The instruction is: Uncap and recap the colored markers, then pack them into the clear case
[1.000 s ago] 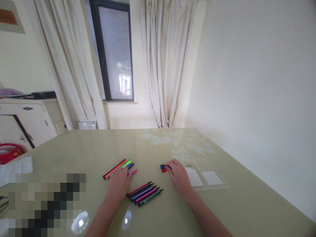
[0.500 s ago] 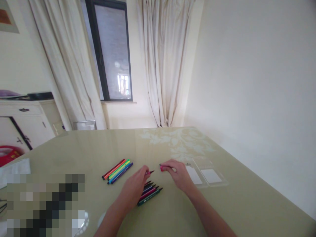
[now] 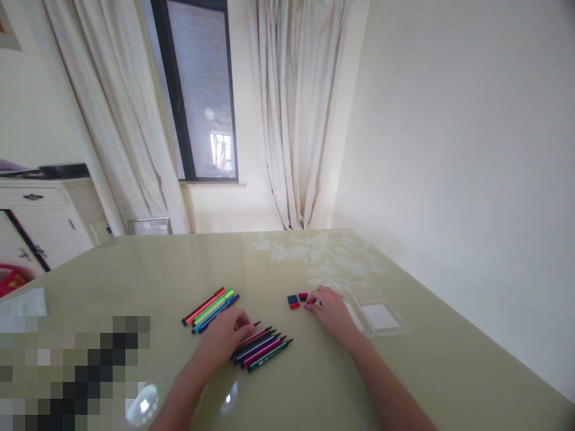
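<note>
My left hand (image 3: 224,332) is curled low over the table, its fingers closed around an uncapped marker whose dark tip pokes out; most of that marker is hidden. Just below it lies a row of several uncapped markers, with a dark green marker (image 3: 269,357) nearest me and a magenta one beside it. My right hand (image 3: 330,311) pinches a small pinkish-purple marker cap at the tabletop. Left of those fingertips sit several loose caps, among them a red cap (image 3: 294,306) and a dark green cap (image 3: 292,297).
Capped markers (image 3: 211,308) in several colours lie beyond my left hand. A clear plastic case (image 3: 399,323) with white inserts rests right of my right hand. A white cloth (image 3: 22,302) is at the table's left side, and a wall borders the right edge.
My left hand has moved left and down with the marker, uncovering more of the uncapped row. My right hand has shifted slightly right, and the loose caps now show.
</note>
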Action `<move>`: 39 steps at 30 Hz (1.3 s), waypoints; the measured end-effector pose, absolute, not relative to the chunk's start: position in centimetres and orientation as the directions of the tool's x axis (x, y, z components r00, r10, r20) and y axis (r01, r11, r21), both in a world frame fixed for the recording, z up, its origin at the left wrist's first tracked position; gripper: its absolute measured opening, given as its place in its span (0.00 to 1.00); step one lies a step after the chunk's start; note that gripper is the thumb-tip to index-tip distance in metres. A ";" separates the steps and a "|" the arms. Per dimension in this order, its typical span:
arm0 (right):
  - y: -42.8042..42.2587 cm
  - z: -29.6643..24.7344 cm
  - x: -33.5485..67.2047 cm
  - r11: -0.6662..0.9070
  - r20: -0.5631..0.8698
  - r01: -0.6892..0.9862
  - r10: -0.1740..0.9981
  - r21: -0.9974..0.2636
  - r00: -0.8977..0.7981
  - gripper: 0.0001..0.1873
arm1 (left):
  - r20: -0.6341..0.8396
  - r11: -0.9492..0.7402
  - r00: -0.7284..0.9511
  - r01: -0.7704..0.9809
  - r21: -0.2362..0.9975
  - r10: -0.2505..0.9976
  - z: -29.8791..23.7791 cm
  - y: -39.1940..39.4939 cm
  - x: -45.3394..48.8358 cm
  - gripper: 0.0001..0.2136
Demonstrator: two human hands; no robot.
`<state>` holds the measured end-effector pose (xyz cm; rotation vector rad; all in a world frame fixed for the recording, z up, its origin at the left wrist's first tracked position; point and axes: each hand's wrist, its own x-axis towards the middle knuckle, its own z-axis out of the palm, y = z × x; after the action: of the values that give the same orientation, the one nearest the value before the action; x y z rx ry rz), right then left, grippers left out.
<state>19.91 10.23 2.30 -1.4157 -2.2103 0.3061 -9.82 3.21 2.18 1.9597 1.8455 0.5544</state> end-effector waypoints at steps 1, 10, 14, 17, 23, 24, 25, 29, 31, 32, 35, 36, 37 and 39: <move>10.2 2.3 19.8 0.435 0.284 0.794 0.897 -0.424 -0.339 0.06 | 0.010 -0.045 0.048 0.843 0.536 0.999 2.2 3.4 -10.1 0.13; 10.4 1.7 19.1 0.421 0.300 0.842 0.896 -0.337 -0.328 0.06 | 0.167 0.257 -0.300 0.937 0.237 0.939 2.3 3.2 -12.5 0.08; 10.5 1.9 19.0 0.413 0.306 0.847 0.898 -0.333 -0.317 0.08 | 0.150 0.200 -0.238 0.953 0.226 0.960 1.8 3.4 -12.6 0.06; 9.8 2.5 18.6 0.426 0.337 0.823 0.890 -0.376 -0.307 0.09 | 0.191 0.112 -0.162 0.962 0.248 0.968 1.7 3.7 -11.8 0.06; 6.8 3.6 15.6 0.564 0.394 0.508 0.823 -0.651 -0.409 0.14 | 0.189 -0.201 0.119 0.839 0.505 0.975 3.0 2.9 -6.5 0.09; 6.4 3.7 15.2 0.573 0.390 0.479 0.813 -0.665 -0.432 0.13 | 0.193 -0.231 0.148 0.813 0.534 0.970 3.1 2.6 -5.6 0.10; 6.2 3.8 14.9 0.577 0.379 0.462 0.807 -0.674 -0.454 0.12 | 0.202 -0.260 0.175 0.793 0.551 0.964 3.2 2.3 -5.0 0.11; 6.8 4.3 15.8 0.569 0.376 0.412 0.804 -0.711 -0.461 0.12 | 0.238 -0.316 0.224 0.808 0.497 0.945 3.2 1.6 -4.7 0.15; 7.9 4.5 17.3 0.540 0.424 0.396 0.837 -0.743 -0.346 0.13 | 0.225 -0.242 0.155 0.864 0.441 0.962 3.1 1.8 -5.8 0.18; 8.4 4.5 18.1 0.519 0.445 0.393 0.854 -0.759 -0.269 0.14 | 0.231 -0.193 0.102 0.887 0.419 0.968 3.0 2.0 -6.5 0.18; 9.7 4.4 19.8 0.472 0.452 0.462 0.877 -0.751 -0.161 0.14 | 0.293 -0.104 -0.014 0.919 0.381 0.956 2.2 2.9 -8.8 0.18; 9.8 4.3 19.9 0.458 0.436 0.509 0.884 -0.729 -0.170 0.13 | 0.300 -0.088 -0.026 0.929 0.360 0.954 1.8 3.2 -9.4 0.18; 9.9 4.1 19.8 0.447 0.412 0.556 0.890 -0.700 -0.196 0.12 | 0.293 -0.078 -0.028 0.936 0.342 0.956 1.5 3.5 -10.0 0.18; 9.7 3.7 19.3 0.450 0.357 0.626 0.892 -0.637 -0.278 0.10 | 0.245 -0.056 -0.027 0.945 0.323 0.969 0.8 3.7 -10.9 0.17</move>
<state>19.33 9.70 3.73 -1.2659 -2.0112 0.4923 -10.86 3.75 0.82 2.1491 2.1164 0.6332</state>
